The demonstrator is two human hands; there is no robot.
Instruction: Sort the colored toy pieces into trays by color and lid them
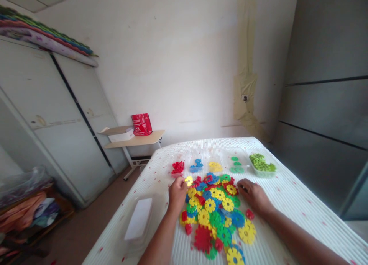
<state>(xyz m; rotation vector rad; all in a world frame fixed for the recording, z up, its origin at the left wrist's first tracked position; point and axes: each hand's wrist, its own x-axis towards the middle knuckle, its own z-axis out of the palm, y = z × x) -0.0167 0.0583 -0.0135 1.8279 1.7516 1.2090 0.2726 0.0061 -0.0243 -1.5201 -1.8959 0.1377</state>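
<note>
A heap of notched plastic discs (210,206) in yellow, red, blue and green spreads over the table between my hands. At the heap's far left edge, my left hand (177,191) is closed, with a yellow notched disc (189,180) pinched at the fingertips. My right hand (254,195) is at the heap's right edge, back upward and fingers curled in toward the pieces; what its fingertips hold, if anything, is hidden. A loose red piece (250,214) lies below that hand. Larger yellow discs (247,231) lie at the heap's near right.
Behind the heap stand clear boxes with red pieces (178,167), blue pieces (196,164), yellow pieces (215,166) and green discs (236,164). A tub of light green pieces (262,163) is at right. A clear container with a white slab (139,219) lies left. A side table (138,139) bears a red bag (142,124).
</note>
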